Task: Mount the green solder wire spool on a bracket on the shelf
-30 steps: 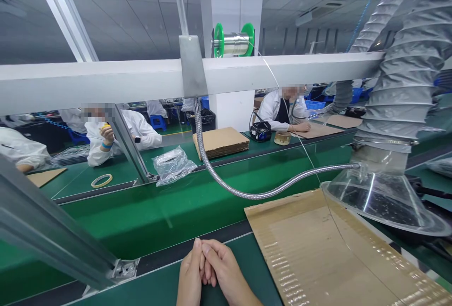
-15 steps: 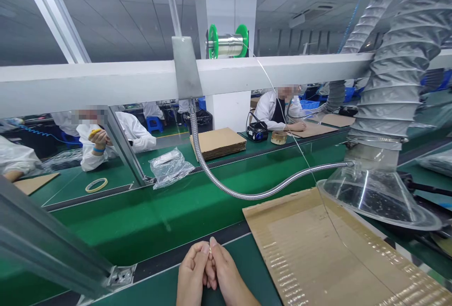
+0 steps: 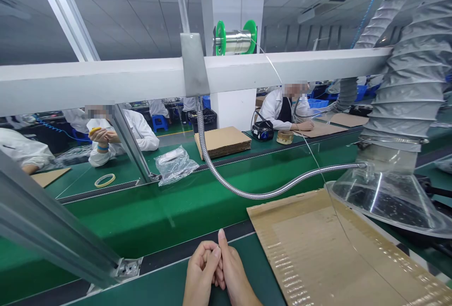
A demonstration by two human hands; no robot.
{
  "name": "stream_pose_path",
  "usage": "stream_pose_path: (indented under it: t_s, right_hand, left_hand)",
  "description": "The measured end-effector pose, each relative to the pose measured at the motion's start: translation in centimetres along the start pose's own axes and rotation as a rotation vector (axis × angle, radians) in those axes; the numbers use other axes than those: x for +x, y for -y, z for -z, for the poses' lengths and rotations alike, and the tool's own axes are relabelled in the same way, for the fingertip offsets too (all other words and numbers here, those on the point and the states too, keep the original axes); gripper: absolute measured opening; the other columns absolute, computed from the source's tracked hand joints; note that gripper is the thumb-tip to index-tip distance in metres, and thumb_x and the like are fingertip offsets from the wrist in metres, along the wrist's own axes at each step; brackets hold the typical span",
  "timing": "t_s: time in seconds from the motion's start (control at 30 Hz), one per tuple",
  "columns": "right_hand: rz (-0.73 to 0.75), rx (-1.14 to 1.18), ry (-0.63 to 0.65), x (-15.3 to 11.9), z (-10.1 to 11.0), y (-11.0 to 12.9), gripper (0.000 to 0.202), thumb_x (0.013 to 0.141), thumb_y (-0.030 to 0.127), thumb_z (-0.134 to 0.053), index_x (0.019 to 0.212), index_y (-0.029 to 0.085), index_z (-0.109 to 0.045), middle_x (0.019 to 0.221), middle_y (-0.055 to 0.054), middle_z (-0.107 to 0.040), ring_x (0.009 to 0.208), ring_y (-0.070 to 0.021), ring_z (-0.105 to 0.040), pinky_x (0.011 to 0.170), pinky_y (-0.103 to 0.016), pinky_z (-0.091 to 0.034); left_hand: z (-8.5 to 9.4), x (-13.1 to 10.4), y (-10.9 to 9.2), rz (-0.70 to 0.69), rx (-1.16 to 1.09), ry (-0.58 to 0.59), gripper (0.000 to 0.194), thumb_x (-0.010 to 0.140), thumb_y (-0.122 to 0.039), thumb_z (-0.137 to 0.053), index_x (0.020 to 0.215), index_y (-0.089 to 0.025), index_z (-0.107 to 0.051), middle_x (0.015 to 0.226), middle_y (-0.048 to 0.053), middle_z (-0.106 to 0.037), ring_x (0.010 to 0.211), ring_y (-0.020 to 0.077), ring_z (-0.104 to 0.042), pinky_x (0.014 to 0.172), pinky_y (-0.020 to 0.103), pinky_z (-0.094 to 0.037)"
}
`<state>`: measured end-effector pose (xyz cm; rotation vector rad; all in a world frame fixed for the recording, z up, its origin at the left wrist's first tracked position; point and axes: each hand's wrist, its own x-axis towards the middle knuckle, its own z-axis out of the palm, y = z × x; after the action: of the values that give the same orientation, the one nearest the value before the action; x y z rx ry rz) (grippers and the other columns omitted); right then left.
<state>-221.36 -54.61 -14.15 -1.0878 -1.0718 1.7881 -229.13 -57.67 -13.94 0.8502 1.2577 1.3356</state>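
Note:
My left hand (image 3: 202,272) and my right hand (image 3: 233,270) are together over the green bench top at the bottom of the view. The left fingers are curled, with the thumb laid over towards the right hand. My right thumb points upward while the fingers below it fold in against the left ones. Whatever the hands may hold between them is hidden by the fingers. To their right lies a flat cardboard sheet (image 3: 318,240) with shiny tape strips, not touched by either hand.
A clear fume hood (image 3: 384,197) on a grey duct hangs at right, joined by a metal hose (image 3: 243,195). Thin wire runs down from a green-flanged spool (image 3: 236,42). A metal post (image 3: 60,235) stands at left. Across the green divider are cardboard (image 3: 224,141), tape (image 3: 105,181) and co-workers.
The view has shifted slightly, so the scene sits further right. My right thumb has straightened upward, and a tiny pale spot between the fingertips no longer shows.

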Motion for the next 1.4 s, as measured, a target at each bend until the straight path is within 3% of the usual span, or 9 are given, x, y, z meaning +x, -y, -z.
stream_pose_path:
  t_s: [0.17,0.33,0.5,0.8,0.97,1.13,1.4]
  right_hand:
    - [0.025,0.063,0.058,0.1,0.0,-0.3,0.077,0.079,0.09,-0.038,0.044,0.022,-0.038,0.037,0.001,-0.034,0.038,-0.0102,-0.038,0.043,-0.025,-0.027]
    - [0.102,0.14,0.145,0.1,-0.1,-0.5,0.06,0.075,0.079,-0.064,0.071,0.02,-0.05,0.044,0.006,-0.044,0.037,-0.0072,-0.033,0.042,-0.023,-0.025]
    - [0.113,0.126,0.224,-0.2,-0.1,0.0,0.057,0.08,0.07,-0.067,0.094,0.015,-0.062,0.043,0.007,-0.044,0.041,-0.0088,-0.037,0.046,-0.023,-0.03]
    - [0.086,0.085,0.327,-0.4,-0.2,-0.1,0.064,0.076,0.068,-0.071,0.105,0.011,-0.065,0.045,0.007,-0.047,0.042,-0.0084,-0.038,0.047,-0.023,-0.03]
    - [0.091,0.034,0.281,-0.5,-0.5,-0.1,0.064,0.072,0.076,-0.069,0.089,0.014,-0.065,0.047,0.005,-0.048,0.04,-0.0072,-0.035,0.04,-0.022,-0.024]
    - [0.149,0.046,0.249,-0.3,-0.5,-0.4,0.061,0.08,0.078,-0.059,0.071,0.018,-0.055,0.045,0.005,-0.045,0.037,-0.0062,-0.032,0.04,-0.023,-0.023]
    - [0.08,0.112,0.137,0.4,-0.1,-1.3,0.065,0.077,0.085,-0.054,0.065,0.021,-0.046,0.041,0.006,-0.038,0.038,-0.008,-0.034,0.042,-0.023,-0.026]
  left_hand:
    - [0.2,0.0,0.5,0.015,-0.074,-0.089,0.055,0.077,-0.071,-0.064,0.063,-0.021,-0.049,0.045,-0.004,-0.045,0.038,0.0115,-0.045,0.042,0.024,-0.038]
    - [0.7,0.4,1.1,0.055,-0.015,-0.289,0.063,0.078,-0.078,-0.056,0.054,-0.02,-0.047,0.044,-0.001,-0.047,0.043,0.0134,-0.047,0.045,0.025,-0.039]
    - [0.4,0.2,0.4,0.054,-0.035,-0.234,0.067,0.077,-0.081,-0.054,0.05,-0.02,-0.047,0.039,0.0,-0.047,0.037,0.0132,-0.045,0.041,0.024,-0.035]
    - [0.6,-0.1,-0.2,0.174,-0.094,-0.348,0.074,0.072,-0.085,-0.055,0.038,-0.021,-0.04,0.031,0.002,-0.039,0.03,0.0131,-0.04,0.036,0.024,-0.03]
    - [0.4,-0.2,-0.3,0.192,-0.1,-0.377,0.078,0.074,-0.089,-0.046,0.034,-0.022,-0.038,0.032,0.003,-0.039,0.031,0.0145,-0.041,0.036,0.026,-0.034]
    - [0.3,-0.4,-0.4,0.167,-0.105,-0.351,0.077,0.076,-0.087,-0.046,0.036,-0.022,-0.038,0.033,0.003,-0.04,0.035,0.0147,-0.044,0.04,0.026,-0.038]
    - [0.0,0.0,-0.1,0.067,-0.092,-0.197,0.063,0.071,-0.078,-0.065,0.055,-0.021,-0.043,0.037,-0.001,-0.045,0.035,0.0125,-0.044,0.04,0.023,-0.033]
